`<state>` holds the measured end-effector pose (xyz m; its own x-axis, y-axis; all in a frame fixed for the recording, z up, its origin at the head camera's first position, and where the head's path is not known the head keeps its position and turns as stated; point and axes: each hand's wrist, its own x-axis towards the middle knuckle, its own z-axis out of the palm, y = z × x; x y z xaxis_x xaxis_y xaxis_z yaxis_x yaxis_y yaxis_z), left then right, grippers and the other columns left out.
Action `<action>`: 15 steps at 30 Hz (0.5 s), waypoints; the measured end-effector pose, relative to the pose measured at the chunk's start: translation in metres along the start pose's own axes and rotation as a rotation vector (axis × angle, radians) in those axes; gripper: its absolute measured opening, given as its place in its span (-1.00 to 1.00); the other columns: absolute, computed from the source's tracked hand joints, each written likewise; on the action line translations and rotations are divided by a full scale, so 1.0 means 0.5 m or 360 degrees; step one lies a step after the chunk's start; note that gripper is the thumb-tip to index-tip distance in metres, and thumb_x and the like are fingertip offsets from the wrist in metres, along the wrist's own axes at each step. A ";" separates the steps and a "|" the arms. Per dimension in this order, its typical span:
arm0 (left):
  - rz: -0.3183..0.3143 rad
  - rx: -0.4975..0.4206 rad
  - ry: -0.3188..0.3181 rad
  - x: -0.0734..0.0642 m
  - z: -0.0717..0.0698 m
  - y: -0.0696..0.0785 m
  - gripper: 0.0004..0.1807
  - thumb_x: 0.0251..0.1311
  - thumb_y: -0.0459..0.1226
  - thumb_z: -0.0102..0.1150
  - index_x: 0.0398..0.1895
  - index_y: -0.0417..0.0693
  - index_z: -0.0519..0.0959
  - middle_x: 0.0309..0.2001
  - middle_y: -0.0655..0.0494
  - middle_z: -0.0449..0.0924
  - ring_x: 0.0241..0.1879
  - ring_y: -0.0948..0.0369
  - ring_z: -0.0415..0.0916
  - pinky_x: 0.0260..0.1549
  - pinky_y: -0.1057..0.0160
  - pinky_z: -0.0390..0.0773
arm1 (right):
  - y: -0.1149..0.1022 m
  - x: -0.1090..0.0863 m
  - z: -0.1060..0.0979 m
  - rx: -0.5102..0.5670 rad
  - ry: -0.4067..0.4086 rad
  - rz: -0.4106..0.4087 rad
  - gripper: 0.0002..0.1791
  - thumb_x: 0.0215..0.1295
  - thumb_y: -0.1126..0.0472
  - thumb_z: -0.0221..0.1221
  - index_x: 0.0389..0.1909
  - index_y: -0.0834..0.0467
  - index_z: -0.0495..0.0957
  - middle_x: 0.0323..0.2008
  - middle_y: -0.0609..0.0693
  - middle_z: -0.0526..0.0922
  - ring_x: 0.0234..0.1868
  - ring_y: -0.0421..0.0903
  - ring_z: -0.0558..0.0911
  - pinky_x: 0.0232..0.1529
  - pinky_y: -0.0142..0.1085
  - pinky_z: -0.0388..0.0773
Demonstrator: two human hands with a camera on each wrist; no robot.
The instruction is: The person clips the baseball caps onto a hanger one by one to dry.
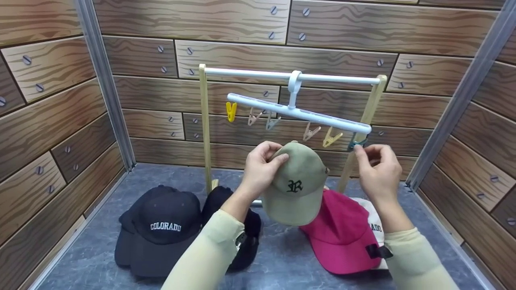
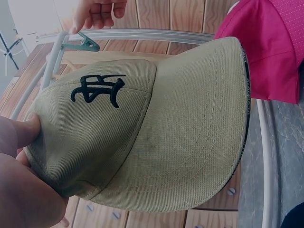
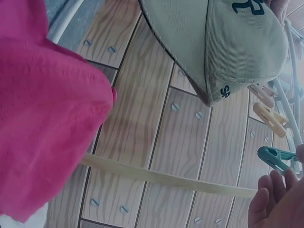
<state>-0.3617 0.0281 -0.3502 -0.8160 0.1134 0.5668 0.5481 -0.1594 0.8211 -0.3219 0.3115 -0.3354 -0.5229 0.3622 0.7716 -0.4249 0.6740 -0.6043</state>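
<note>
A khaki baseball cap with a dark letter on its front hangs brim down in my left hand, pinched near the crown's edge between thumb and fingers. At the lower, right end of the tilted light-blue clip hanger, my right hand pinches a teal clip. In the right wrist view, the thumb overlaps the end of this teal clip. The cap is apart from the teal clip, below and left of it. Other clips hang along the bar, among them a yellow clip and a pale yellow clip.
The hanger hooks over a white rod between wooden posts. Black caps lie on the grey surface at left. At right, a magenta cap overlaps a white cap. Wood-patterned walls enclose three sides.
</note>
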 end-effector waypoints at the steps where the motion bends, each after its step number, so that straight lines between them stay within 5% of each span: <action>1: 0.0000 0.0006 0.0000 0.000 0.000 0.000 -0.85 0.44 -0.43 0.44 -0.02 -0.28 0.70 -0.19 -0.04 0.86 -0.20 0.24 0.74 -0.12 0.26 0.68 | 0.000 0.003 0.000 -0.0013 -0.0010 0.0018 -0.67 0.55 0.08 0.40 -0.07 0.33 0.69 -0.22 0.05 0.70 -0.31 -0.37 0.56 -0.21 -0.52 0.47; 8: 0.0006 0.0059 -0.0001 -0.001 0.002 -0.001 -0.86 0.44 -0.41 0.45 -0.03 -0.26 0.71 -0.20 -0.02 0.86 -0.22 0.26 0.72 -0.13 0.26 0.68 | -0.003 0.023 0.008 -0.0121 -0.0072 0.0111 -0.46 0.54 -0.10 0.39 0.18 0.30 0.68 -0.07 0.14 0.76 -0.17 -0.21 0.62 -0.10 -0.45 0.46; 15: 0.0003 0.0071 0.0008 -0.003 0.003 -0.006 -0.86 0.43 -0.42 0.46 -0.05 -0.26 0.71 -0.22 -0.02 0.86 -0.23 0.25 0.72 -0.14 0.27 0.67 | -0.013 0.029 0.023 -0.0322 -0.0080 0.0134 -0.36 0.51 -0.27 0.36 0.10 0.28 0.69 -0.14 0.21 0.76 -0.12 0.13 0.70 -0.06 -0.03 0.46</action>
<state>-0.3618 0.0299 -0.3534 -0.8157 0.1083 0.5683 0.5575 -0.1155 0.8221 -0.3352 0.3052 -0.3224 -0.5884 0.3938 0.7062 -0.2237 0.7600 -0.6102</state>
